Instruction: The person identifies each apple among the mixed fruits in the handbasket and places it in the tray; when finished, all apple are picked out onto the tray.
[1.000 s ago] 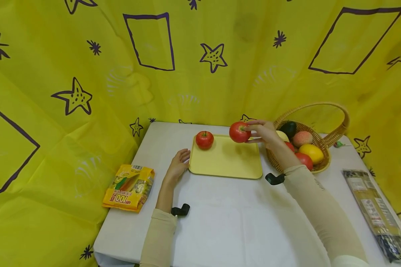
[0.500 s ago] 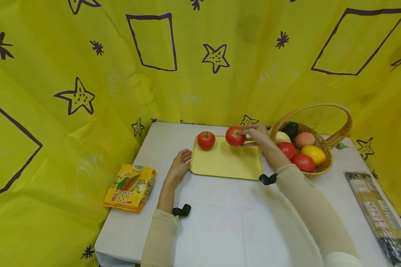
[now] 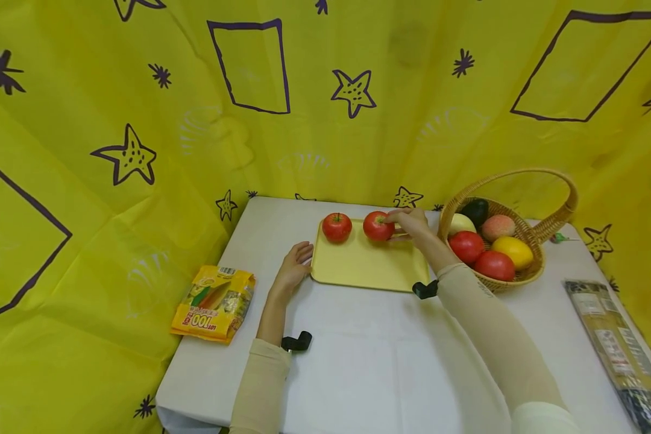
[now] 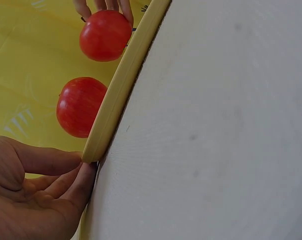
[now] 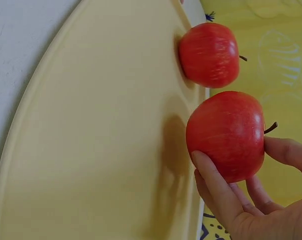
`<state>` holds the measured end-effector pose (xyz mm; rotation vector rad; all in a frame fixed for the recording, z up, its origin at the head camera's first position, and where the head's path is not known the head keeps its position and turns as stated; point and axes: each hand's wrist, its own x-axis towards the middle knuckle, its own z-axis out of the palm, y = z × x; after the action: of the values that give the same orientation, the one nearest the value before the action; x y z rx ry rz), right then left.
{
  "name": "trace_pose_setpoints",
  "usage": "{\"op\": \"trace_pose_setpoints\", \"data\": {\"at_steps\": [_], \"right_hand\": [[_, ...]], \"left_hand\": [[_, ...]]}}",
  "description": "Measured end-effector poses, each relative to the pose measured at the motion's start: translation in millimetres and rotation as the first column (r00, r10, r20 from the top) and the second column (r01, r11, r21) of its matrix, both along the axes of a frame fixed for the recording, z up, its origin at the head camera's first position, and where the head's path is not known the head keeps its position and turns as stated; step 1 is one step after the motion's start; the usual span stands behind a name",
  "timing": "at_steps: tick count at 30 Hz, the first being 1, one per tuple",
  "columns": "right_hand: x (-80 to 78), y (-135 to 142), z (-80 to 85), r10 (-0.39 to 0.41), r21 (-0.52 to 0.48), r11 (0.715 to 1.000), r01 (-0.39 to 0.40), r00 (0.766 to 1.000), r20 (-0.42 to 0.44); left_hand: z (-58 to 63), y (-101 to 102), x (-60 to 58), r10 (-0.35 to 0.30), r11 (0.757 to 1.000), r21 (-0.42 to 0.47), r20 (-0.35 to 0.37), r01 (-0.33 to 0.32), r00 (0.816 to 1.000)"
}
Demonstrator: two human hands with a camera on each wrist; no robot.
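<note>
A yellow tray (image 3: 366,266) lies on the white table, with one red apple (image 3: 337,228) standing at its far left corner. My right hand (image 3: 414,224) holds a second red apple (image 5: 226,137) by its sides, thumb near the stem. In the right wrist view this apple hangs just above the tray, its shadow apart from it. At the tray's left edge, my left hand (image 3: 292,269) pinches the rim, the thumb (image 4: 58,161) on top and the fingers below.
On the right stands a wicker basket (image 3: 566,208) with several fruits, including a yellow lemon-like one (image 3: 512,252). A yellow snack bag (image 3: 213,304) lies at left. A long clear-wrapped package (image 3: 613,349) lies along the right edge. Patterned yellow cloth hangs behind the table.
My right hand has brought its apple left and down, from near the basket to low over the tray beside the other apple. My left hand has stayed at the rim.
</note>
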<state>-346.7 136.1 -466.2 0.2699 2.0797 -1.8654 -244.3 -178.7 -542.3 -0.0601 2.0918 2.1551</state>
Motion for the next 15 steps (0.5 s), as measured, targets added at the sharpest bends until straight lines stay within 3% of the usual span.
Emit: {"op": "trace_pose_setpoints", "data": {"at_steps": [8, 15], "right_hand": [[-4.5, -5, -14.3, -0.041, 0.006, 0.999, 0.041, 0.999, 0.022], [-8.5, -10, -16.0, -0.05, 0.006, 0.999, 0.05, 0.998, 0.04]], "left_hand": [[-0.8, 0, 1.0, -0.003, 1.0, -0.007, 0.002, 0.003, 1.0], [-0.3, 0, -0.1, 0.003, 1.0, -0.004, 0.007, -0.003, 1.0]]}}
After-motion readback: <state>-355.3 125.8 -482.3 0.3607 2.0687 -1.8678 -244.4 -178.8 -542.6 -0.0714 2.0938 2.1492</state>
